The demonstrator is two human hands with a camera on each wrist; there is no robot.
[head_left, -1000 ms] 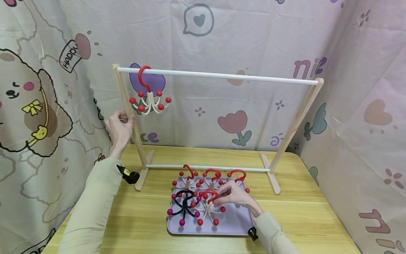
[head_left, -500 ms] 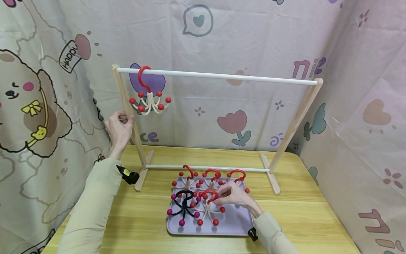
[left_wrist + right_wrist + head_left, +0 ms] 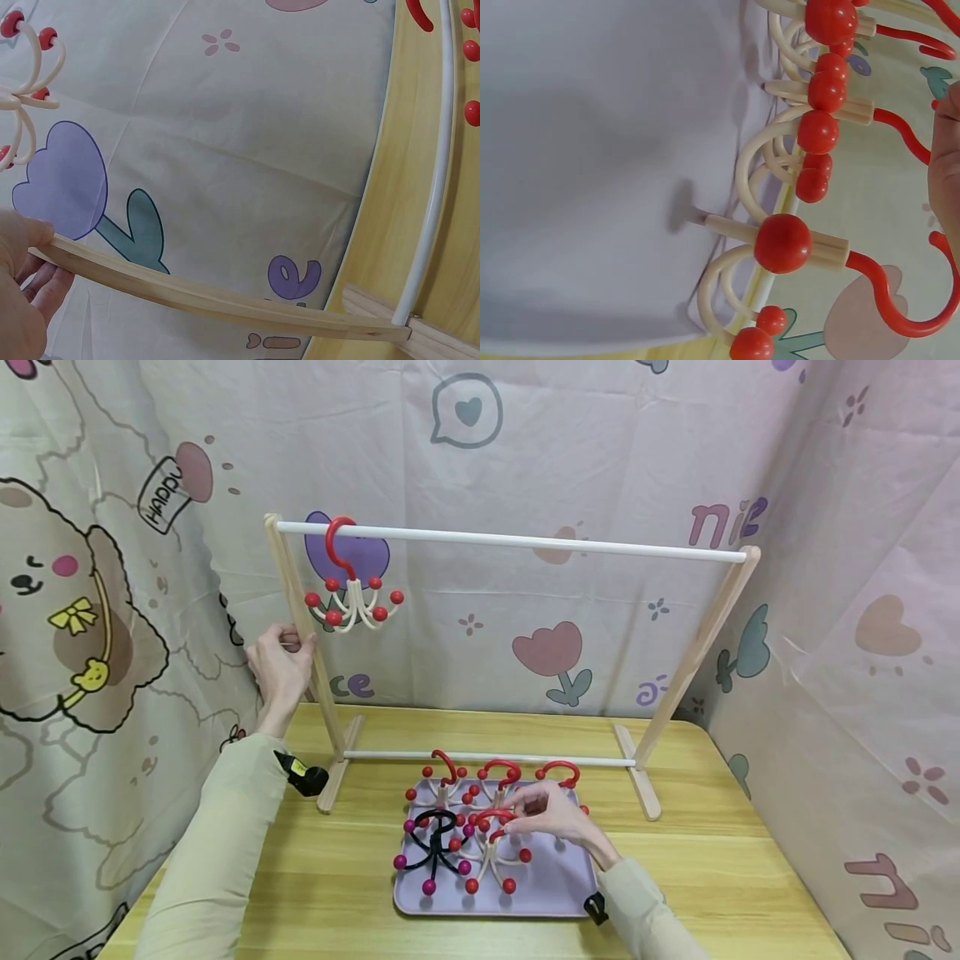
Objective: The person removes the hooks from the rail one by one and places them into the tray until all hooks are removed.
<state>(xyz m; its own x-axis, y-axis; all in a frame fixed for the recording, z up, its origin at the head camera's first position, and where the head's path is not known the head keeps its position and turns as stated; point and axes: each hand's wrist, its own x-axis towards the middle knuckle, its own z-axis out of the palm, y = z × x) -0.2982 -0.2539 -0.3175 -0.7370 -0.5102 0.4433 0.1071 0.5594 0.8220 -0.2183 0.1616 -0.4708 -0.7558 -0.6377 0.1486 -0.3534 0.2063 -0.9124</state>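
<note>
My left hand (image 3: pixel 281 664) grips the left wooden post (image 3: pixel 321 681) of a rack, thumb and fingers around it. From the rack's white top bar (image 3: pixel 525 539) hangs a multi-arm hanger (image 3: pixel 354 597) with a red hook, cream arms and red balls. Down at the lilac tray (image 3: pixel 555 885), my right hand (image 3: pixel 551 817) pinches the red hook of a front cream hanger (image 3: pixel 491 864), which stands upright. Left of it is a black hanger (image 3: pixel 435 839) with magenta balls. In the right wrist view, only part of my right hand (image 3: pixel 946 176) shows at the edge.
Several more cream hangers with red hooks, including a back-left hanger (image 3: pixel 444 793), stand along the tray's back. The rack's lower bar (image 3: pixel 405 755) runs just behind the tray, between wooden feet (image 3: pixel 639 777). Patterned curtains (image 3: pixel 465 485) surround the wooden table (image 3: pixel 720 860).
The right hand's fingers have shifted slightly over the red hook, covering more of it. The hanger stays in place on the tray, and the left hand keeps its hold on the post.
</note>
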